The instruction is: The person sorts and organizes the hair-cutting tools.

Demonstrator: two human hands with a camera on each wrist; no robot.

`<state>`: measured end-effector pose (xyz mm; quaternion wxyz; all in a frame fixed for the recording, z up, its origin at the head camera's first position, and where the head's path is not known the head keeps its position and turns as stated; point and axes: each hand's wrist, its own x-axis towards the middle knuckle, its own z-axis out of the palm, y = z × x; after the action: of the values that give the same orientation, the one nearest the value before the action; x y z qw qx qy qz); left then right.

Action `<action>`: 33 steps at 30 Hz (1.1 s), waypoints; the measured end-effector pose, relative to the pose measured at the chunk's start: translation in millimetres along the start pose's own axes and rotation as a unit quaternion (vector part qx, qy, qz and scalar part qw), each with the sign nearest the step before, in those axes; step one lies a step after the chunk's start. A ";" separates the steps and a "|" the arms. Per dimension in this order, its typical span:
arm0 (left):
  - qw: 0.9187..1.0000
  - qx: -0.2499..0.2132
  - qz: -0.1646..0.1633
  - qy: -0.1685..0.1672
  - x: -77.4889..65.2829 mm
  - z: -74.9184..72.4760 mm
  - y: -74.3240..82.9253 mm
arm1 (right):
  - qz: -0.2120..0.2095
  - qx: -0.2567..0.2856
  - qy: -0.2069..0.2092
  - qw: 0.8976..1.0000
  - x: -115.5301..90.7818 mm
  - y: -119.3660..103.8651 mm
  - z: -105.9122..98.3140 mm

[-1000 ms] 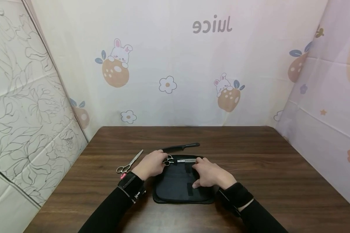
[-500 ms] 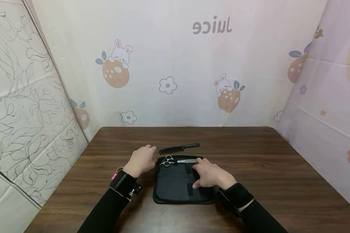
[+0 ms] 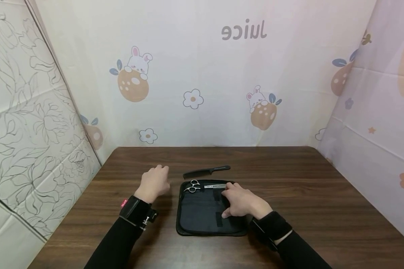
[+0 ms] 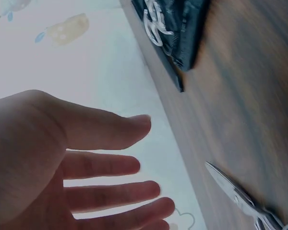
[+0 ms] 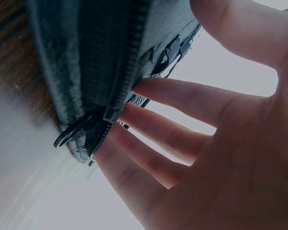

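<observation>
My left hand (image 3: 153, 183) hovers over the table left of the black zip case (image 3: 198, 213), fingers apart and holding nothing. In the left wrist view, loose scissors (image 4: 237, 194) lie on the wood beyond its fingertips; the hand and arm hide them in the head view. Thinning scissors (image 3: 215, 186) lie across the top of the case, their middle under a dark loop. My right hand (image 3: 244, 200) rests on the case's right side. Its extended fingers (image 5: 173, 132) touch the edge near the zip pull (image 5: 73, 132), and they cover the scissors' tip.
A black comb (image 3: 207, 171) lies just behind the case. Dark straps (image 3: 219, 219) show on the case's inner face. The brown wooden table (image 3: 306, 201) runs back to a printed curtain (image 3: 222, 74), with another sheet along the left.
My left hand has let go of the thinning scissors' handle end and moved left, away from the case and over the loose scissors. My right hand keeps its place.
</observation>
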<state>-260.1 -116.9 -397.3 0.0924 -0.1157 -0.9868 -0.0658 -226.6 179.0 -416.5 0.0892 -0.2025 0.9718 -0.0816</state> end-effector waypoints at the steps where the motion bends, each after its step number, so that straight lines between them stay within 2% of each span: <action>1: 1.000 0.001 -0.004 -0.006 -0.8 0.2 -1.3 | 0.000 0.000 0.000 1.000 0.0 -0.1 0.0; 8: 0.998 0.013 -0.038 -0.055 -9.5 3.3 -14.9 | 0.003 0.003 -0.002 1.000 0.2 -0.8 0.8; 12: 0.996 0.006 -0.055 -0.071 -14.2 1.9 -24.2 | 0.006 0.002 -0.002 1.000 0.6 -0.5 0.7; 21: 0.990 -0.009 -0.063 -0.125 -23.5 -1.0 -36.0 | 0.004 0.002 -0.002 1.000 0.3 0.0 0.2; 29: 0.986 0.001 -0.078 -0.147 -25.1 0.8 -40.9 | 0.003 0.002 -0.001 1.000 -0.7 0.0 0.3; 33: 0.986 -0.009 -0.078 -0.145 -28.5 -0.4 -43.9 | -0.001 0.004 0.002 1.000 -1.2 -0.7 0.1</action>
<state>-243.3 -165.5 -407.3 -0.0586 -0.0478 -0.9951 -0.0642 -225.2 178.9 -416.3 0.0882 -0.2026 0.9715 -0.0857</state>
